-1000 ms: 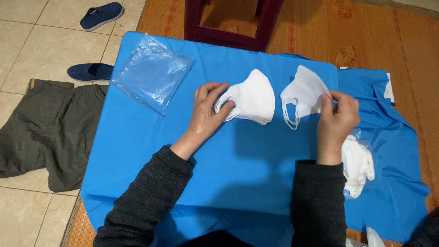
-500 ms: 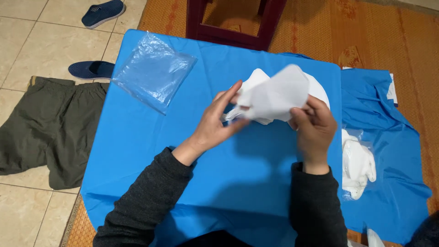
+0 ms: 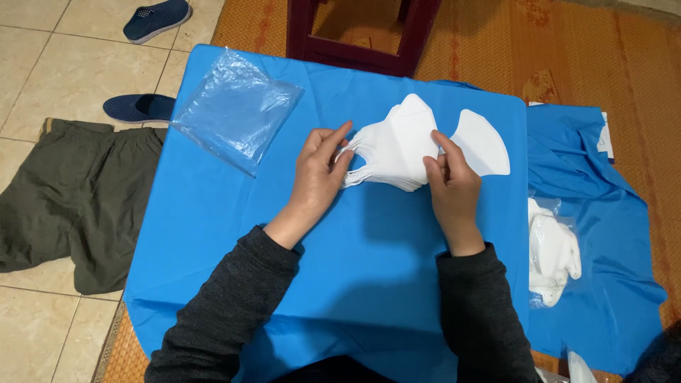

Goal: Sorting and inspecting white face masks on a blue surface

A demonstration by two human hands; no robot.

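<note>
The white masks [image 3: 394,145] are now together in one stack low over the blue desk [image 3: 369,248]; a second ago they lay apart. The left hand [image 3: 319,170] pinches the ear loops, the right hand [image 3: 447,181] clamps the stack's edge (another mask [image 3: 486,145] lies just beside).

white masks [image 3: 397,149], blue cloth [image 3: 397,241], olive trousers [image 3: 64,191]

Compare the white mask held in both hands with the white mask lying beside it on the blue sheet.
The held mask is gripped between the left hand and right hand; the lying mask is untouched. The held mask partly covers the lying mask. Both are white, folded.
</note>
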